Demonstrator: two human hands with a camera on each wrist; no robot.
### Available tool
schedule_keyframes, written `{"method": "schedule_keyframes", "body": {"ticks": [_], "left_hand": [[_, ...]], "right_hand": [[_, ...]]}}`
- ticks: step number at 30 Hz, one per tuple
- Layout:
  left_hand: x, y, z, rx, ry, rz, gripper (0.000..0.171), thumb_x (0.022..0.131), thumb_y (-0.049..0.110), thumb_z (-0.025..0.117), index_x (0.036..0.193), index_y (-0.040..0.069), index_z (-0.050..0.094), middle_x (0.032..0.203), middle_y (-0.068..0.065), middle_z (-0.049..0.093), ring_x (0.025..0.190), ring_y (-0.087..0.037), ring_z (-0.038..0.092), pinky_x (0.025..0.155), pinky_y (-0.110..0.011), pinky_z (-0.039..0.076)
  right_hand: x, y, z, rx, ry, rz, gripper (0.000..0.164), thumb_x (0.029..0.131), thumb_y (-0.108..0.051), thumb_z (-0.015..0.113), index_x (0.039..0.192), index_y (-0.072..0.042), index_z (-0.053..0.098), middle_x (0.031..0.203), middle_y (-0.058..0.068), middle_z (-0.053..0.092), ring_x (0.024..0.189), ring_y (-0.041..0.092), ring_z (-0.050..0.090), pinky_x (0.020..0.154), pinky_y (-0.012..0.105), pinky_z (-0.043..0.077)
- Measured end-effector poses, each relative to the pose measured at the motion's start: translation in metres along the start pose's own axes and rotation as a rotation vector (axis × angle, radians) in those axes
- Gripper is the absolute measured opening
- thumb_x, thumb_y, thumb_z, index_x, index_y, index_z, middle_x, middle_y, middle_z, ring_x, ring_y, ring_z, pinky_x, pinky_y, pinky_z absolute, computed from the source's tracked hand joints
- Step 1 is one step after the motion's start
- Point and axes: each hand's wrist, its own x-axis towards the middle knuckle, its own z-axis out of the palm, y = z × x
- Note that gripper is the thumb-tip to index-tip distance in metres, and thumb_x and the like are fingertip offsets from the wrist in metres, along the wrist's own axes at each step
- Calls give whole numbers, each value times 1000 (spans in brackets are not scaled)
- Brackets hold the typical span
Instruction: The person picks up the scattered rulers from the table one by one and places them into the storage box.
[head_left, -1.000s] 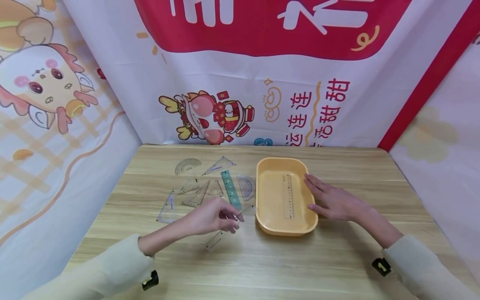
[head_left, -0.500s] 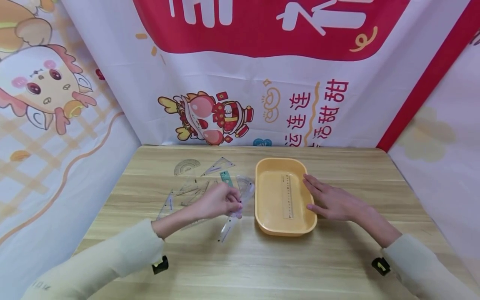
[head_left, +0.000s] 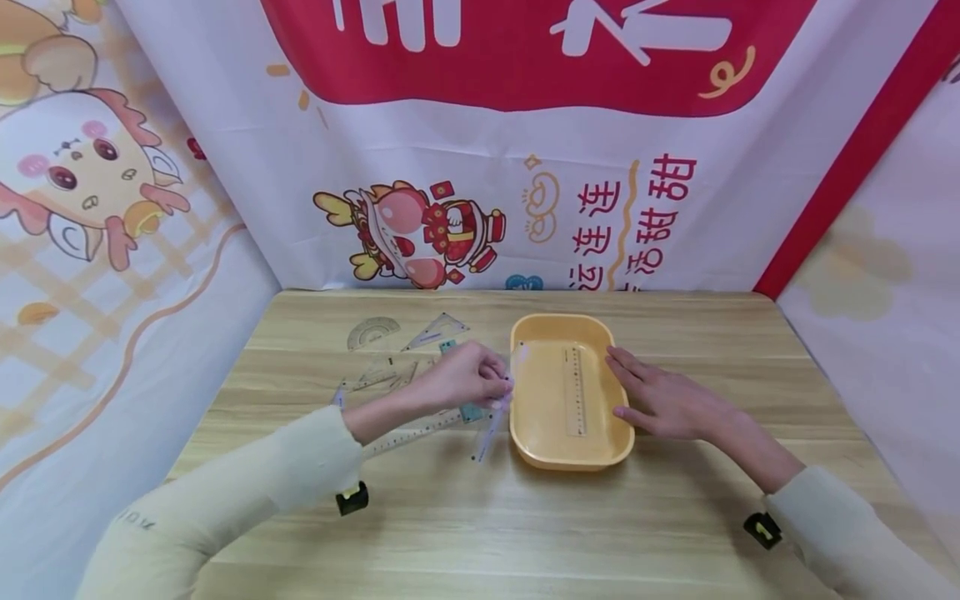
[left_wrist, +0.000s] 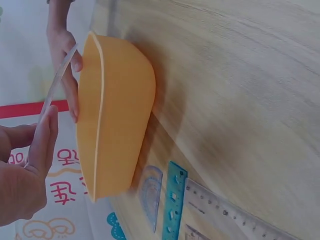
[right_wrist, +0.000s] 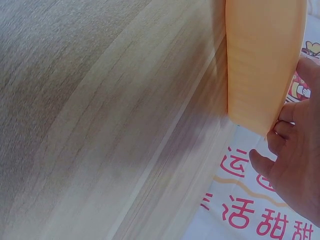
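Observation:
In the head view, my left hand [head_left: 476, 375] pinches a clear plastic piece with blue print [head_left: 489, 435] at the left rim of the yellow-orange tray [head_left: 573, 464]. The left wrist view shows this clear piece [left_wrist: 59, 75] nearly edge-on between thumb and fingers, so its full outline is hidden. A clear ruler [head_left: 575, 392] lies inside the tray. On the tray's right rim rests my right hand [head_left: 667, 404], with its fingers spread and fairly straight. Beneath the left hand, a teal ruler [head_left: 471, 412] and another clear ruler [head_left: 412, 433] lie partly covered.
Left of the tray, several clear measuring pieces lie on the wooden table [head_left: 480, 533], including a grey protractor [head_left: 372, 333] and a set square [head_left: 438, 332]. A blue-marked protractor [left_wrist: 151, 192] lies close to the tray. A printed cloth [head_left: 465, 142] hangs behind the table.
My left hand has picked up the clear piece with blue print from the table and moved it right and upward to the tray's left rim. The right hand and tray stay put.

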Motion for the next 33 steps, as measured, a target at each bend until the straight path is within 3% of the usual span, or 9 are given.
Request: {"method": "schedule_keyframes", "body": {"ticks": [6,16,24,33], "left_hand": [[14,10,7,-97,-21,-62,6,92,5,68,96,3,71,87,-10,74,75,-17,75,74,-34,64],[35,29,16,-73,-36,-61,13,93,7,67,102,-2,71,84,-10,74,74,-18,74,71,-29,63],[59,37,25,-96,-9,-57,8,93,3,66,95,-2,72,82,-12,74,71,-18,74,74,-33,64],[84,43,34,-151,16,-109,13,92,-3,64,102,-10,69,84,-17,74,68,-20,74,82,-38,63]], "right_hand": [[1,0,-1,-4,3,-11,77,101,-49,50,155,0,26,166,18,18,146,36,37,112,54,43],[1,0,-2,2,-7,-5,78,100,-48,52,155,0,26,166,19,18,146,37,37,112,55,43],[-1,3,0,0,-8,-2,78,100,-48,52,155,0,25,166,18,17,146,37,36,113,54,42],[0,3,-1,10,-5,-9,77,100,-46,52,155,1,25,166,19,17,146,37,36,113,54,42]]}}
